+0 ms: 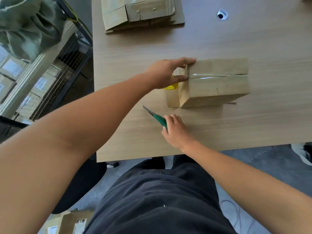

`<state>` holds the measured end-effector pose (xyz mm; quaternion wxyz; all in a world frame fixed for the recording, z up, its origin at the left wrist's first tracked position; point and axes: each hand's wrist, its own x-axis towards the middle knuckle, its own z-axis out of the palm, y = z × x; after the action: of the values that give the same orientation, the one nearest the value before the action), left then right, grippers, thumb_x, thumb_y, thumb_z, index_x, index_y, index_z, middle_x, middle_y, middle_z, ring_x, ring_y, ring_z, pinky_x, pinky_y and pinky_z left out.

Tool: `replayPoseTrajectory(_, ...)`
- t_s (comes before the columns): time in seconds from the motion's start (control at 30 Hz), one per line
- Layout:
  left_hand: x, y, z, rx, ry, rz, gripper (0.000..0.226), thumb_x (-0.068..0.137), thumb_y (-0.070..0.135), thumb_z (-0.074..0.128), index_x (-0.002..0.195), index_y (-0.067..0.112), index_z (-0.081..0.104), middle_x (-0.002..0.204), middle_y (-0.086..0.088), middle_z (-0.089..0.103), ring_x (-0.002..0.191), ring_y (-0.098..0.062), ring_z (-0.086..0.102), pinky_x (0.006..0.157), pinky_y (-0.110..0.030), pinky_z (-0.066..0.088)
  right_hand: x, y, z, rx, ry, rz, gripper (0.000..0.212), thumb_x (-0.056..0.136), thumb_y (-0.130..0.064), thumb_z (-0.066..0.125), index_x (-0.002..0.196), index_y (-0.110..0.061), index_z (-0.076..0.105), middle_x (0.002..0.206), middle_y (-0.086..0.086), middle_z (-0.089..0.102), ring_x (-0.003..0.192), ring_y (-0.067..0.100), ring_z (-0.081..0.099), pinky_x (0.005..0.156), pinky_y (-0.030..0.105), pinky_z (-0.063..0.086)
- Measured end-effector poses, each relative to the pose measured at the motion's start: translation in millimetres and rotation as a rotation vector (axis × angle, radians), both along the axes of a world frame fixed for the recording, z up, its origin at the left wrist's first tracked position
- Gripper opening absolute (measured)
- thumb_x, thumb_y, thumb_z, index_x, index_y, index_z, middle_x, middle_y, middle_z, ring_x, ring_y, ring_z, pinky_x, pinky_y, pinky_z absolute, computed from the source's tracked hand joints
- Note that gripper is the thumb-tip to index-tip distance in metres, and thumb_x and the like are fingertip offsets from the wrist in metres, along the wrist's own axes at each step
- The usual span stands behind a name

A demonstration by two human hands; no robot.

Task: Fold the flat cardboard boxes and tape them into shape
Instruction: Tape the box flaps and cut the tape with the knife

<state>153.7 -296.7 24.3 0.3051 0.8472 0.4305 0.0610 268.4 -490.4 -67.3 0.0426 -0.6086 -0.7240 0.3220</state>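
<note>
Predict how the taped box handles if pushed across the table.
The box is likely light and hollow: folded cardboard. Probably slides, not tips: low, wide, on smooth table. Top should stay stiff, since tape bridges the seam.

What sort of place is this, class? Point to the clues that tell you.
Likely a packing or warehouse workstation: a stack of flat cardboard boxes on the table, a folded box with tape along its seam, and wire-mesh cages alongside.
</note>
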Motion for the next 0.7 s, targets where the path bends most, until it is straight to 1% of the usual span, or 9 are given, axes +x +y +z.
replayPoseTrajectory(0.13, 0.2, -2.6, -1.8, -0.017, -0.003, 0.010, 0.063, 0.095, 0.053, 0.061, 0.150, 0.051, 0.033, 0.139, 0.014, 0.060, 0.121, -0.023, 0.059, 0.098, -0.039, 0.048, 59.5, -54.4, 63.4, -0.205, 0.317, -0.284, 0.014, 0.100, -0.042, 0.052, 0.106, -0.029, 0.056, 0.086, -0.010, 0.056, 0.071, 0.009, 0.053, 0.063, 0.025, 0.041)
replayPoseTrajectory(0.23, 2.7, -8.6, -5.8, -0.009, -0.043, 0.026, 0.062, 0.094, 0.053, 0.062, 0.149, 0.052, 0.034, 0.138, 0.013, 0.061, 0.120, -0.023, 0.061, 0.096, -0.037, 0.046, 85.6, -72.3, 115.0, -0.068, 0.431, -0.437, 0.013, 0.099, -0.047, 0.056, 0.105, -0.036, 0.060, 0.077, -0.017, 0.056, 0.065, 0.006, 0.052, 0.059, 0.016, 0.037)
replayPoseTrajectory(0.3, 7.0, -14.9, -10.1, -0.010, -0.107, 0.044, 0.062, 0.093, 0.052, 0.065, 0.149, 0.047, 0.039, 0.137, 0.010, 0.062, 0.122, -0.022, 0.060, 0.099, -0.035, 0.045, 93.8, -62.3, 137.6, 0.130, 0.392, -0.525, 0.017, 0.100, -0.046, 0.055, 0.105, -0.031, 0.062, 0.085, -0.018, 0.058, 0.080, 0.007, 0.057, 0.067, 0.019, 0.042)
replayPoseTrajectory(0.33, 10.0, -18.5, -11.4, -0.022, -0.133, 0.051, 0.062, 0.093, 0.051, 0.065, 0.149, 0.045, 0.040, 0.138, 0.008, 0.062, 0.124, -0.022, 0.060, 0.102, -0.037, 0.046, 95.7, -52.0, 144.7, 0.222, 0.340, -0.551, 0.020, 0.101, -0.043, 0.054, 0.106, -0.027, 0.064, 0.097, -0.017, 0.060, 0.096, 0.008, 0.058, 0.079, 0.024, 0.046)
replayPoseTrajectory(0.4, 17.5, -25.7, -12.0, -0.046, -0.150, 0.063, 0.063, 0.093, 0.052, 0.065, 0.150, 0.044, 0.040, 0.140, 0.007, 0.061, 0.126, -0.022, 0.059, 0.105, -0.043, 0.047, 95.9, -24.8, 154.4, 0.317, 0.214, -0.548, 0.031, 0.103, -0.036, 0.051, 0.121, -0.015, 0.064, 0.127, -0.005, 0.060, 0.128, 0.013, 0.048, 0.107, 0.032, 0.040)
replayPoseTrajectory(0.43, 21.3, -29.3, -11.4, -0.049, -0.151, 0.075, 0.063, 0.093, 0.052, 0.065, 0.150, 0.044, 0.039, 0.140, 0.006, 0.061, 0.126, -0.023, 0.059, 0.104, -0.045, 0.048, 94.7, -10.4, 157.7, 0.305, 0.153, -0.523, 0.037, 0.104, -0.033, 0.050, 0.130, -0.009, 0.061, 0.139, 0.001, 0.056, 0.138, 0.017, 0.041, 0.115, 0.036, 0.034)
replayPoseTrajectory(0.5, 26.8, -36.1, -10.2, -0.037, -0.152, 0.120, 0.063, 0.092, 0.053, 0.065, 0.148, 0.042, 0.041, 0.138, 0.006, 0.062, 0.125, -0.024, 0.060, 0.102, -0.043, 0.049, 89.4, 12.1, 161.2, 0.214, 0.037, -0.462, 0.045, 0.106, -0.031, 0.048, 0.139, -0.003, 0.053, 0.148, 0.008, 0.050, 0.144, 0.023, 0.038, 0.118, 0.039, 0.032)
replayPoseTrajectory(0.6, 30.2, -45.3, -9.6, -0.060, -0.106, 0.244, 0.064, 0.089, 0.060, 0.065, 0.143, 0.032, 0.046, 0.132, 0.007, 0.066, 0.119, -0.025, 0.063, 0.093, -0.039, 0.052, 81.2, 26.8, 156.9, 0.151, -0.148, -0.371, 0.047, 0.106, -0.031, 0.045, 0.137, 0.003, 0.051, 0.145, 0.018, 0.052, 0.140, 0.034, 0.043, 0.115, 0.041, 0.036)
replayPoseTrajectory(0.7, 27.7, -56.5, -12.0, -0.150, -0.118, 0.358, 0.055, 0.091, 0.058, 0.063, 0.130, 0.020, 0.057, 0.122, 0.005, 0.069, 0.110, -0.020, 0.065, 0.088, -0.035, 0.052, 74.2, 30.5, 151.2, 0.065, -0.224, -0.339, 0.055, 0.107, -0.036, 0.039, 0.143, 0.006, 0.043, 0.161, 0.022, 0.031, 0.154, 0.031, 0.020, 0.123, 0.039, 0.021)
